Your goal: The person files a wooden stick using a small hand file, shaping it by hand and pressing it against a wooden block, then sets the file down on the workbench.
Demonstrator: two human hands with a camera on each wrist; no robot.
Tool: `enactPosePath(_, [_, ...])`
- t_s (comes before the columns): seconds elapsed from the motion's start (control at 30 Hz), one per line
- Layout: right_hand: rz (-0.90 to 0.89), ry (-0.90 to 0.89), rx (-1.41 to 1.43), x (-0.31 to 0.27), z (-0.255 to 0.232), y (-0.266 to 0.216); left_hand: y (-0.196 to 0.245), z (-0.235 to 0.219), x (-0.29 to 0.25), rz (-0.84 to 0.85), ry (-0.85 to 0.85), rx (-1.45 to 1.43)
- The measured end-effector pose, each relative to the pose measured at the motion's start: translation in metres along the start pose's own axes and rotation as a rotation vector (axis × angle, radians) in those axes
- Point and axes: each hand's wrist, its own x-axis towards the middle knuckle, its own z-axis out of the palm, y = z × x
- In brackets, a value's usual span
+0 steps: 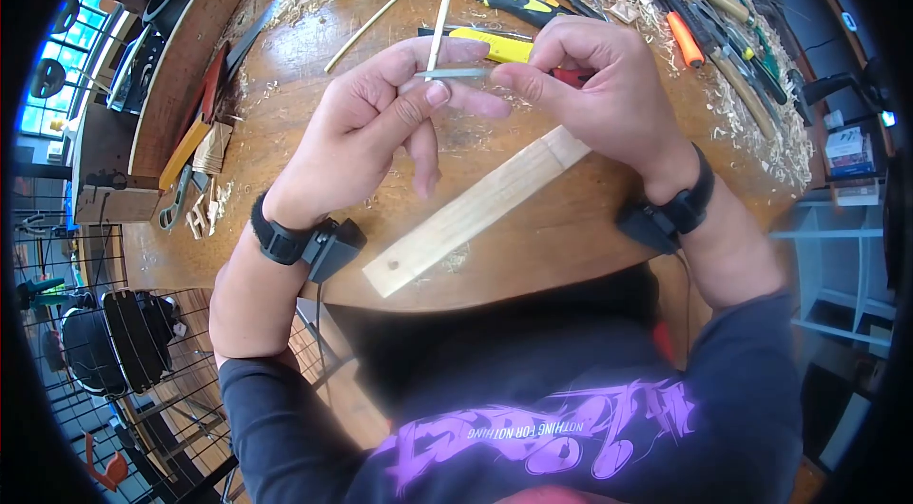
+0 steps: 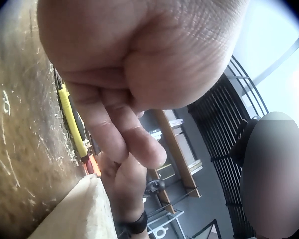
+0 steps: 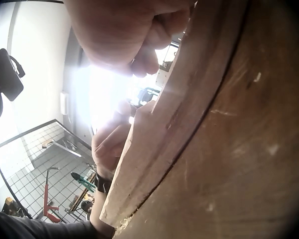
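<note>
Apparently mid-whittling: on the far side of the pale board (image 1: 475,209), the left hand (image 1: 366,119) pinches a thin stick (image 1: 441,19), its other fingers loose; the right hand (image 1: 616,86) curls round a grey-bladed tool (image 1: 461,73) crossing it. Another stroke probably calls for steady thumbs.

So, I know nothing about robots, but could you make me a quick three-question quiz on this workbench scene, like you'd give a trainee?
1. True or false: the wooden plank lies on the table.
2. Which hand holds a thin wooden stick, left or right?
3. Fill in the blank: around the tools, the table is littered with curly wood ____.

Key:
1. True.
2. The left hand.
3. Shavings.
</note>
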Motion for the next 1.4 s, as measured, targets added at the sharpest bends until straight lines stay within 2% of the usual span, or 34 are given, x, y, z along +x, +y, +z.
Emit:
enactPosePath(0.2, [0.003,0.019,0.067,0.003,0.008,-0.005,-0.003,0.004,0.003,0.041,-0.018,-0.053])
enactPosePath(0.4, [-0.029,0.026,0.063,0.002,0.004,0.002,0.0,0.003,-0.001,0.012,-0.023,-0.144])
enactPosePath(0.5, [-0.046,0.047,0.108,0.004,0.01,-0.001,-0.001,0.009,0.001,0.069,0.002,-0.157])
enactPosePath(0.6, [-0.076,0.048,0.114,0.005,0.005,0.006,0.0,0.004,0.0,0.021,0.008,-0.17])
enactPosePath(0.7, [0.007,0.02,0.076,0.003,0.008,-0.004,-0.002,0.006,0.002,-0.016,-0.038,-0.221])
enactPosePath(0.77, [-0.045,0.041,0.112,0.005,0.011,-0.003,-0.001,0.006,0.003,-0.025,-0.076,-0.178])
enactPosePath(0.87, [0.012,0.039,0.142,0.003,0.004,0.005,0.0,0.001,0.0,-0.009,-0.014,-0.163])
enactPosePath(0.97, [-0.017,0.039,0.101,0.005,0.01,-0.008,-0.002,0.01,0.005,-0.03,-0.055,-0.244])
enactPosePath(1.1, [-0.045,0.045,0.053,0.005,0.006,-0.001,0.0,0.007,0.002,-0.01,-0.029,-0.24])
enactPosePath(1.2, [0.011,0.046,0.138,0.001,0.009,-0.001,0.002,0.009,0.001,-0.022,-0.018,-0.277])
enactPosePath(1.27, [-0.065,0.051,0.12,0.006,0.014,-0.007,0.001,0.013,0.004,-0.002,-0.055,-0.256])
enactPosePath(1.4, [-0.097,0.058,0.094,0.005,0.004,0.003,0.001,0.005,0.0,-0.002,-0.032,-0.262])
